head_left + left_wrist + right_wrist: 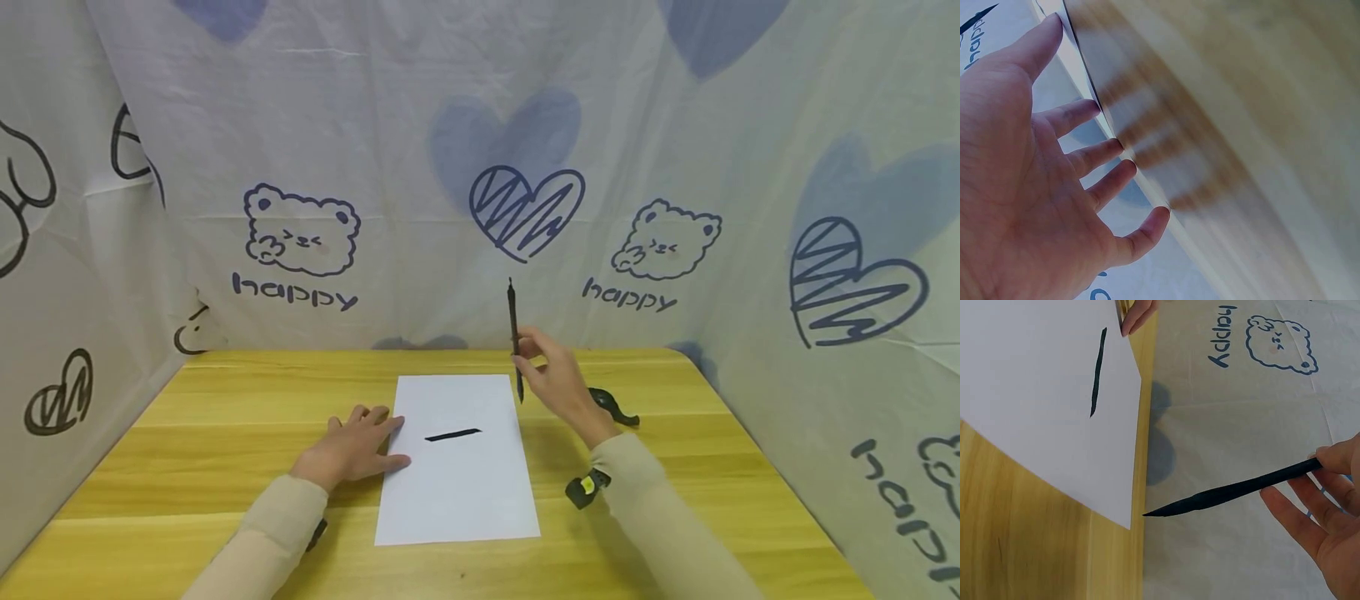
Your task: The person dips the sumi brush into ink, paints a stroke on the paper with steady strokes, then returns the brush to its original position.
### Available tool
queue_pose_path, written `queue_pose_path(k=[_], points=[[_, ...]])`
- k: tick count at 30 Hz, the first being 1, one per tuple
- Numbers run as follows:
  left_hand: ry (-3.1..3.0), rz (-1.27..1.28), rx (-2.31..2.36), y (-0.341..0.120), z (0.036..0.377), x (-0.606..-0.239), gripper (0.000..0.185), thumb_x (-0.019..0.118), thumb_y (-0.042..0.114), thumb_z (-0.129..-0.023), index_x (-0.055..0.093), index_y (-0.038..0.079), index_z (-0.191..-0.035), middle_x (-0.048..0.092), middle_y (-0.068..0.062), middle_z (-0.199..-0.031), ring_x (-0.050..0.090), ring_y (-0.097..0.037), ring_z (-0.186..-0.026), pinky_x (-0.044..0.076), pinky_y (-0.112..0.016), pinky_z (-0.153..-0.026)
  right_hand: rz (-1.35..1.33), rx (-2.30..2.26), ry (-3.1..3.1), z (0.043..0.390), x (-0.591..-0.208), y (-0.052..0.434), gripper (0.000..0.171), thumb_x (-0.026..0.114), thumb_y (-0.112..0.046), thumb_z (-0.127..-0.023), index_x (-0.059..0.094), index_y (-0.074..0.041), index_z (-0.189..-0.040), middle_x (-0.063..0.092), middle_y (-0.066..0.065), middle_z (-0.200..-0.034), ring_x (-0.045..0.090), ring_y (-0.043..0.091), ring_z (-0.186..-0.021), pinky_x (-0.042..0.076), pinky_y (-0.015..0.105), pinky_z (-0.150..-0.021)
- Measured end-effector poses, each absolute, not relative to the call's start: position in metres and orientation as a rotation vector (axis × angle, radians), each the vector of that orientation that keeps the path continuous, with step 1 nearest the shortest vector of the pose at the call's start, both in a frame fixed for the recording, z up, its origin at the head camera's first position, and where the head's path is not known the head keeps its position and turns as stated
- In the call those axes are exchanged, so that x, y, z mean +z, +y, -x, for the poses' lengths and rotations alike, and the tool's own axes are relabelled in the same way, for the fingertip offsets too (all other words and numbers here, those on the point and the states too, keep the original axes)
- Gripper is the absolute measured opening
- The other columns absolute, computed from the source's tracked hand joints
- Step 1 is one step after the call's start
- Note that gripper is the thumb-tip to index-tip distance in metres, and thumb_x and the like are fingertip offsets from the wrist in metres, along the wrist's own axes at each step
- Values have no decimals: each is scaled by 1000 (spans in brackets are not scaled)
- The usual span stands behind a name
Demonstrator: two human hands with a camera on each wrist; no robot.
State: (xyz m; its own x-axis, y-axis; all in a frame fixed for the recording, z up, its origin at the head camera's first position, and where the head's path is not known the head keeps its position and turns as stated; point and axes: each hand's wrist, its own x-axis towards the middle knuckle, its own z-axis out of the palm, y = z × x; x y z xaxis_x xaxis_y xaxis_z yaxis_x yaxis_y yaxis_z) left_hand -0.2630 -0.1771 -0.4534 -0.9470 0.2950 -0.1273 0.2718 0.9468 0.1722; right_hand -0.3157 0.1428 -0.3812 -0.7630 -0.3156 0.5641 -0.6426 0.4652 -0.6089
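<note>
The right hand [558, 379] pinches a black brush pen [514, 337] upright, its tip lifted above the far right corner of the white paper [457, 492]. The left hand [352, 446] lies flat, fingers spread, pressing the paper's left edge beside a black stroke [452, 434].

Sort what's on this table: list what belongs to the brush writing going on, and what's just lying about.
In use:
- brush, pinched upright by the right hand
- sheet of paper, bearing one black stroke
- left hand, resting flat at the paper's left edge

Lying about:
- small black object on the table, behind the right hand
</note>
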Motion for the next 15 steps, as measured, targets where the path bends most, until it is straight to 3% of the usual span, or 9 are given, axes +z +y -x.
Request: queue_pose_path(k=[7, 15], points=[[2946, -430, 234, -177, 264, -454, 79, 64, 63, -94, 49, 15, -154, 41, -19, -162, 37, -47, -146, 27, -82, -107, -828, 1192, -2369, 317, -378, 157, 29, 68, 2, -96, 67, -6, -123, 74, 14, -102, 72, 28, -96, 63, 34, -77], [2954, -422, 236, -177, 264, -455, 79, 64, 64, -93, 49, 16, -154, 41, -19, -162, 38, -46, -146, 27, -82, -107, -823, 1066, -2411, 315, -377, 175, 30, 68, 3, -96, 69, -3, -125, 74, 17, -115, 71, 30, -103, 63, 43, -83]])
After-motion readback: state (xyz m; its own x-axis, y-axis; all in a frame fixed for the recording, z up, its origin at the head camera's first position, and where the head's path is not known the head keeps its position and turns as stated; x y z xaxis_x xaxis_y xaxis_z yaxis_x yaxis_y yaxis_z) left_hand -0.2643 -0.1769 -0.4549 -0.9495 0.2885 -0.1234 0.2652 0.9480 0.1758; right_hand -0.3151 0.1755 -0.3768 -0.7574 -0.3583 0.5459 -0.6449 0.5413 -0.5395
